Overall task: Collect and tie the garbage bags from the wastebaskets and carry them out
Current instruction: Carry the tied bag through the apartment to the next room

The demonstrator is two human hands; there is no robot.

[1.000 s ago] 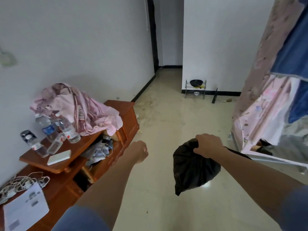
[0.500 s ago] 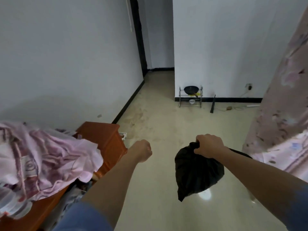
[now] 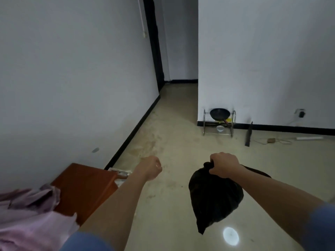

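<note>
A full black garbage bag (image 3: 213, 198) hangs in the air at lower centre right, gathered at its top. My right hand (image 3: 223, 164) grips that gathered neck from above, and the bag dangles below it over the beige floor. My left hand (image 3: 151, 168) is held out to the left of the bag, fingers curled into a fist with nothing in it, about a bag's width away.
An orange wooden cabinet (image 3: 87, 187) with pink cloth (image 3: 27, 214) on it stands at lower left against the wall. A metal rack with a black pan (image 3: 219, 122) sits by the far wall. A corridor (image 3: 178, 98) opens ahead between the walls. A cable and small items (image 3: 271, 140) lie right.
The view has moved forward and turned left: the cabinet and pink cloth have slid to the lower left, and the hanging fabric on the right has left view. Both hands keep their hold.
</note>
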